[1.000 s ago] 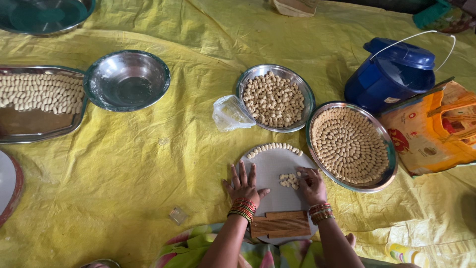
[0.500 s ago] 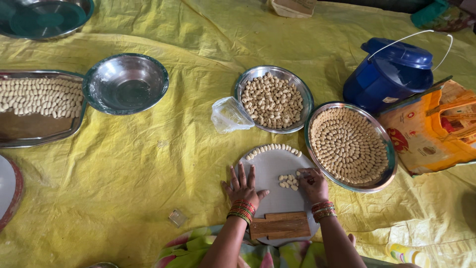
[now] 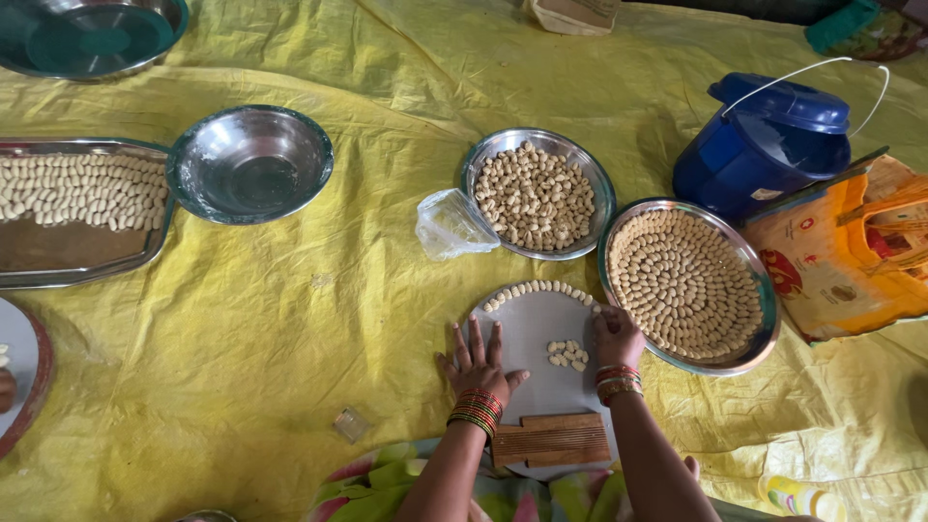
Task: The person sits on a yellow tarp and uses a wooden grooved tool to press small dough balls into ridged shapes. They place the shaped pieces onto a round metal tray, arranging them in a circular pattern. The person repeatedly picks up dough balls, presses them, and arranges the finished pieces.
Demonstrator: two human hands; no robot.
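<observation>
On the round white board (image 3: 541,329) nearest me, just beyond its ridged wooden block (image 3: 551,440), my left hand (image 3: 478,365) lies flat, fingers spread. My right hand (image 3: 616,335) is curled at the board's right edge beside a small pile of dough pieces (image 3: 566,354); beyond the board sits a steel plate of loose pieces (image 3: 537,193).

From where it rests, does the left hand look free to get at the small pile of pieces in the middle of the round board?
Probably yes: the left hand lies flat on the board, and bare board separates it from the pile.
</observation>
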